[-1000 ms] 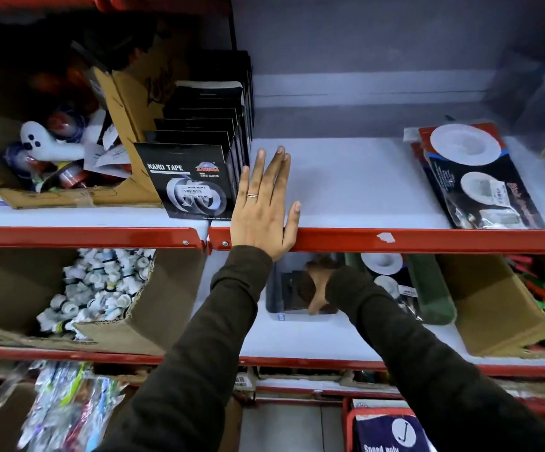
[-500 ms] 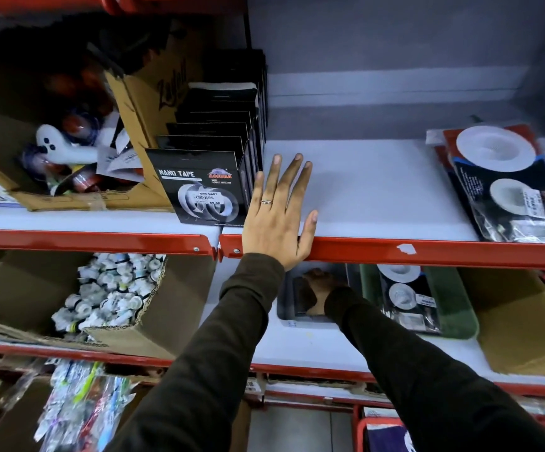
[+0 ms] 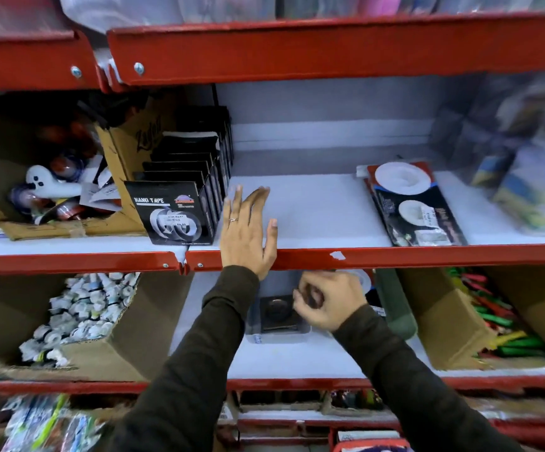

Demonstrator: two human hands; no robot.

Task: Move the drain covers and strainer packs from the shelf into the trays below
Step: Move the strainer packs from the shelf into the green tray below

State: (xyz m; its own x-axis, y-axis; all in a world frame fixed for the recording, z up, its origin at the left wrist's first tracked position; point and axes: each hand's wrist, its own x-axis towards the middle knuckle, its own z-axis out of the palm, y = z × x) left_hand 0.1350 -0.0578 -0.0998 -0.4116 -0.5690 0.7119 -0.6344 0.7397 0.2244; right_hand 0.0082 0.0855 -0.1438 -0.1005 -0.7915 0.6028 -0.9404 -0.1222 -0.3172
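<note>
- Red metal shelving with white boards; upper shelf (image 3: 313, 210) mostly bare in its middle stretch.
- Left on that shelf: a row of black nano tape boxes (image 3: 175, 208) standing upright, beside a cardboard box of mixed items (image 3: 49, 194).
- Right on the same shelf: strainer packs (image 3: 411, 203) lying flat, white round strainers showing through the black packaging.
- Left hand (image 3: 248, 233) flat, fingers spread, palm down on the shelf's front edge, just beside the tape boxes; holds nothing.
- Right hand (image 3: 326, 300) on the level below, fingers curled loosely; cannot tell whether it grips anything.
- Clear tray (image 3: 277, 332) under that hand holds a dark square drain cover (image 3: 276, 313).
- Green tray (image 3: 395, 308) just to the right, partly hidden behind the wrist.
- Lower left: a carton of small white fittings (image 3: 78, 314).
</note>
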